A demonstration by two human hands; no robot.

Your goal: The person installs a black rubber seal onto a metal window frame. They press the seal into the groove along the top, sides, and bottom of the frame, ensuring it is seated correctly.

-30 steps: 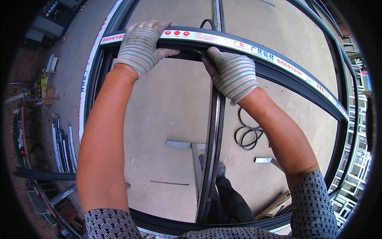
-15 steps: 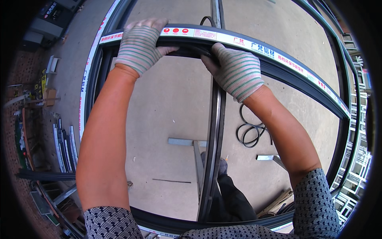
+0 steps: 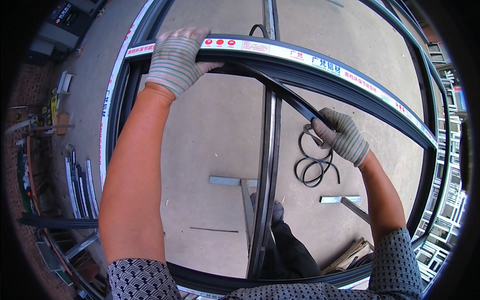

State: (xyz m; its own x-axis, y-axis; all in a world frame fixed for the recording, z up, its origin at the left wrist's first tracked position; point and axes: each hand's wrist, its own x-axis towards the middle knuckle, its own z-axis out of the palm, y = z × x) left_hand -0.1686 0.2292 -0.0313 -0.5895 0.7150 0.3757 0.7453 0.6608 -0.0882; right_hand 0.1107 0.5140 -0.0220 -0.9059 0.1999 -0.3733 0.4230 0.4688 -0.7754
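Observation:
A dark aluminium window frame (image 3: 350,95) with white protective tape along its upper rail stands in front of me, with a vertical mullion (image 3: 267,165) down its middle. My left hand (image 3: 176,60), in a striped knit glove, grips the upper rail near the left corner. A black rubber sealing strip (image 3: 280,89) runs from that rail down to the right. My right hand (image 3: 340,136), also gloved, is closed on the strip below the rail, pulling it away from the frame.
A coil of black strip (image 3: 312,167) lies on the concrete floor under my right hand. Short metal bars (image 3: 227,181) lie on the floor. Profile offcuts (image 3: 80,187) are stacked at the left, window frames (image 3: 447,210) at the right.
My right hand left the upper rail and moved down and to the right, drawing the black strip out with it. My left hand stayed on the rail.

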